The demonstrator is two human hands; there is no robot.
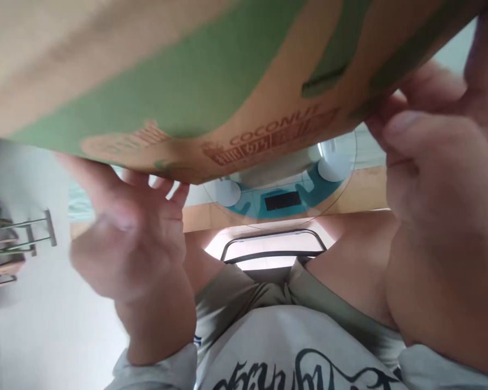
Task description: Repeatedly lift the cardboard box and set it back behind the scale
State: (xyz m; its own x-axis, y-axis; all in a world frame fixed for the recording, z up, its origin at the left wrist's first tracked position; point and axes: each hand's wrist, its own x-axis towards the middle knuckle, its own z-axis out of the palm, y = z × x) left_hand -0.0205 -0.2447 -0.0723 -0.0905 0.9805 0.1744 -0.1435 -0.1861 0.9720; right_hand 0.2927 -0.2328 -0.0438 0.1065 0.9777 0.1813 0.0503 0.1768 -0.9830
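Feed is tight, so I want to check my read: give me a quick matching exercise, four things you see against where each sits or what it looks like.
Things:
1. cardboard box
2. glass scale
3. left hand
4. right hand

Descriptions:
A. round, clear, with a teal band and dark display
B. grips the box at its right end
C. brown with green print and the word COCONUT
D. fingers up against the box's lower left edge

Pairs: 1-C, 2-A, 3-D, 4-B

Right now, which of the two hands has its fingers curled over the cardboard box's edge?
The right hand: its fingers fold onto the brown-and-green cardboard box by the corner. The left hand is spread beneath the box's underside.
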